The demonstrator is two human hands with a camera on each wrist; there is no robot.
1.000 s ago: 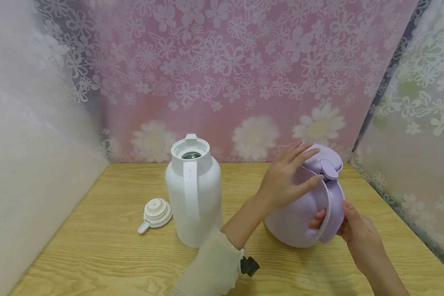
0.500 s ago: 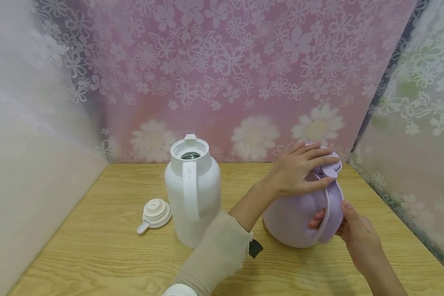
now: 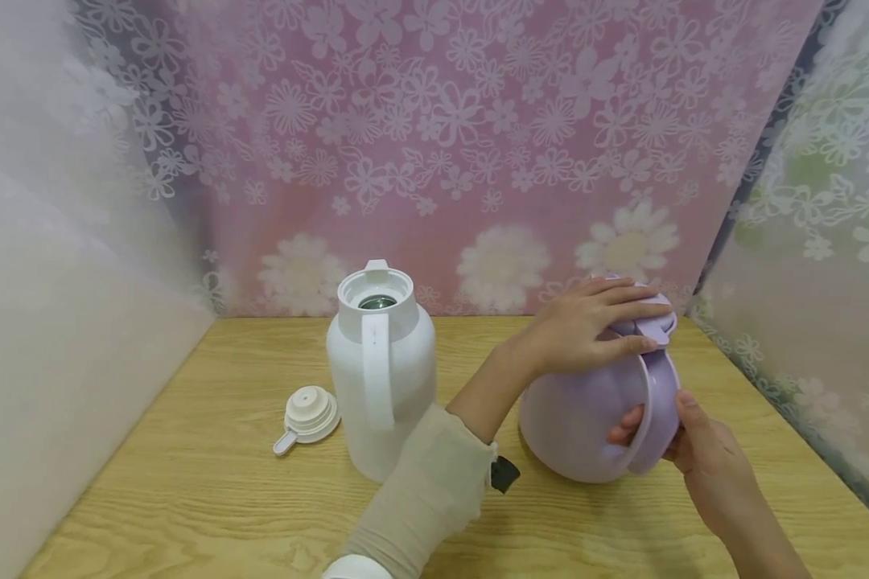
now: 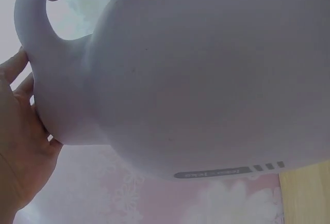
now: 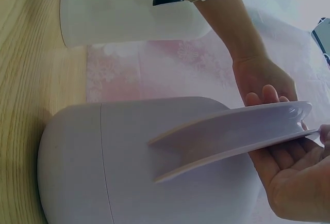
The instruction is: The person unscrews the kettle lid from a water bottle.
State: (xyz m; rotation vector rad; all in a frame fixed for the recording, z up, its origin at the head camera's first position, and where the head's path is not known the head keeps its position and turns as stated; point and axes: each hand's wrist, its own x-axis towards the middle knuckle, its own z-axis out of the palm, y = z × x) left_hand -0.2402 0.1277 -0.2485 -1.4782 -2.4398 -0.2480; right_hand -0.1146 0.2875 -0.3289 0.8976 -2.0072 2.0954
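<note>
My right hand (image 3: pixel 720 466) grips the handle (image 3: pixel 655 418) of a lilac vacuum jug (image 3: pixel 575 434), with fingertips showing inside the handle loop. The jug stands upright on the table at the right. My left hand (image 3: pixel 586 326) lies over the jug's lid (image 3: pixel 665 322), its fingers extended across the top. Its thumb reaches along the near side beside the lid's lever (image 3: pixel 652 331). In the right wrist view, the right hand (image 5: pixel 304 182) holds the handle (image 5: pixel 232 136) near its upper end. The left wrist view is mostly filled by the jug's body (image 4: pixel 206 79).
A white vacuum jug (image 3: pixel 382 378) stands uncovered left of the lilac jug, its mouth showing a dark shiny liner. Its cream stopper (image 3: pixel 310 410) lies beside it on the wooden table (image 3: pixel 210 498). A flowered pink curtain (image 3: pixel 434 161) hangs behind, with pale sheets on both sides.
My left hand has moved to the right and farther over the lilac jug's lid, its fingers now lying across the top. The right hand keeps its hold on the handle.
</note>
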